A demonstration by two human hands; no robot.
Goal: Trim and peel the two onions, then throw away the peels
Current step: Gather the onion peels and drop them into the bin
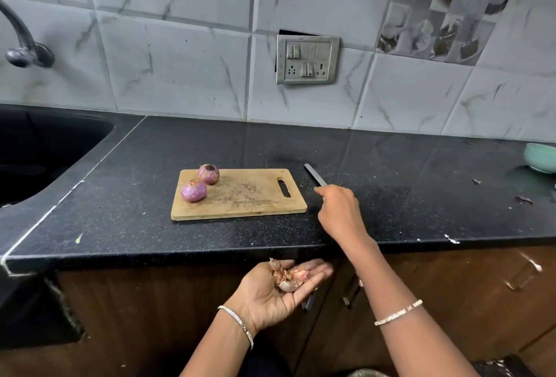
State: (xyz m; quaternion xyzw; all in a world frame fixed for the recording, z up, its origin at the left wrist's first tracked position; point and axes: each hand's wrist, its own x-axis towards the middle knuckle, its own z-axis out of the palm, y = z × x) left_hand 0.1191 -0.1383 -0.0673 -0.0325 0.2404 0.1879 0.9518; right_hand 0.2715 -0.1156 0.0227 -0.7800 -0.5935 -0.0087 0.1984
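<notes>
Sitting peeled on the left end of the wooden cutting board (246, 196): near onion (194, 191) and far onion (208, 174), touching or nearly so, purple flesh bare, ends look trimmed. Onion peels (288, 276) lie heaped in the left hand (270, 295), which is palm-up, fingers straight and lightly cupped, carrying not pinching. It hangs below the front edge of the desk (391, 196), in front of the cupboard doors (150, 301).

Right hand (340, 208) rests on the desk just right of the board, over the handle of the knife (314, 175). The blade points away toward the wall. The handle is hidden under the hand, so I cannot tell whether the fingers grip it or only lie on it.

Step, as judged: trim and peel look done; disposal of peels is in hand. The next move calls for keeping the left palm level and carrying the heap to a bin. No bin is clearly seen; a pale shape at the bottom edge might be one. Loose scraps (523, 199) far right on the desk probably need collecting too.

Edges and room: the desk front edge is right above the left hand, so it should drop clear before swinging. The sink (45, 151) is well left of the board, a green bowl (541, 157) is at the far right, and open desk lies between the knife and the bowl.
</notes>
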